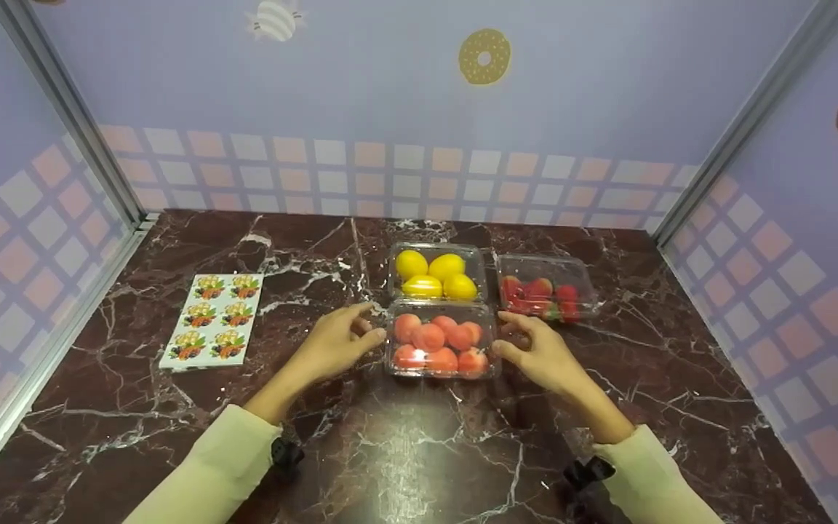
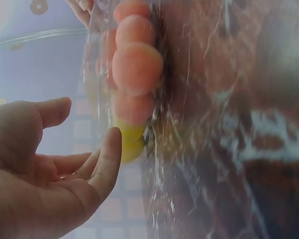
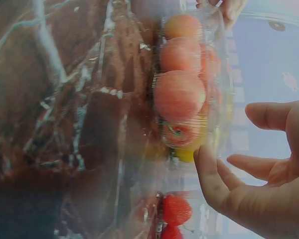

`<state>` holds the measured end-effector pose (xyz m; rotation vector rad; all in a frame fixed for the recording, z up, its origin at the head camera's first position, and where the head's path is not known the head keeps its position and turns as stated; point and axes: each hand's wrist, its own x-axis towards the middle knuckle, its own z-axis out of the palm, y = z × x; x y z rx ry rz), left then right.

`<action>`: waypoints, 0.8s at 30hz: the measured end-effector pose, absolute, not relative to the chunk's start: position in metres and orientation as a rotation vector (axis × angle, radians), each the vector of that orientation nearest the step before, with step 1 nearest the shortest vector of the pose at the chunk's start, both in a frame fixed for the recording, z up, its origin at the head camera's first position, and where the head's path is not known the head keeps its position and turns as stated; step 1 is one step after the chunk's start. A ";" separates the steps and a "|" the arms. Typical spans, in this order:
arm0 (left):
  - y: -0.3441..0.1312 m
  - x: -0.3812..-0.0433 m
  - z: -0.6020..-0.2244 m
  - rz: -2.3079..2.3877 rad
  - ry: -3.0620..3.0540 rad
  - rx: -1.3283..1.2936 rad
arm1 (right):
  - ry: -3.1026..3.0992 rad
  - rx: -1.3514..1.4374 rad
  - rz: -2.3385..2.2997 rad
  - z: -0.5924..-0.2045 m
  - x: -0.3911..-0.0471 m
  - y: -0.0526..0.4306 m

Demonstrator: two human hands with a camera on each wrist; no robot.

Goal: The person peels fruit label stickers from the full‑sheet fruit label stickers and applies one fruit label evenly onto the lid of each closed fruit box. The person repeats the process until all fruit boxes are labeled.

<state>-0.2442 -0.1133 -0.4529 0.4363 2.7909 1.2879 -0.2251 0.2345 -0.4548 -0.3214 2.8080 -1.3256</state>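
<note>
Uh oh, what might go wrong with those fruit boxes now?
The right hand is near the strawberry box, so it might bump it. The pink fruit box sits right in front of the yellow fruit box, so a forward push might shove both. The left hand isn't wrapped round the pink fruit box, so a lift might slip.

No text, label, brand, number or sign can be read in any view.

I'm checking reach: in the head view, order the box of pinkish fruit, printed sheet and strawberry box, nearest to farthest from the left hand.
1. Box of pinkish fruit, immediately right
2. Printed sheet, left
3. Strawberry box, farther right
</note>
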 end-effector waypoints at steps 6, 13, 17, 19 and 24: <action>-0.131 -0.251 -0.446 1.322 2.850 0.415 | 2.885 -0.408 -1.376 -0.443 -0.222 0.231; -0.156 -0.263 -0.436 1.320 2.944 0.356 | 3.082 -0.535 -1.240 -0.430 -0.219 0.223; -0.173 -0.273 -0.432 1.304 2.997 0.311 | 3.149 -0.600 -1.172 -0.426 -0.217 0.219; -0.181 -0.276 -0.430 1.287 3.024 0.283 | 3.171 -0.629 -1.160 -0.424 -0.215 0.217; -0.202 -0.282 -0.427 1.310 3.043 0.208 | 3.200 -0.688 -1.160 -0.422 -0.212 0.213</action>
